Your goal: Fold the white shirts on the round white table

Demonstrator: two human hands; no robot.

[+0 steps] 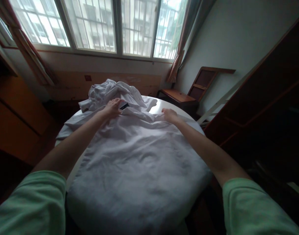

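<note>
A white shirt (141, 153) lies spread over the round table, its near part hanging over the front edge. By its far end shows a small dark label (124, 106). My left hand (112, 107) is closed on the shirt's far edge, right beside that label. On the right, my right hand (169, 115) grips the far right corner of the cloth, its fingers curled. Past my left hand sits a heap of crumpled white cloth (110, 87); whether it belongs to the same shirt I cannot tell.
The white tabletop (164, 105) shows around the cloth. A wooden chair (180, 95) stands at the back right, near the wall. Barred windows (95, 26) with curtains run along the back. Wooden furniture (17, 114) is on the left, a dark wooden panel (257, 91) on the right.
</note>
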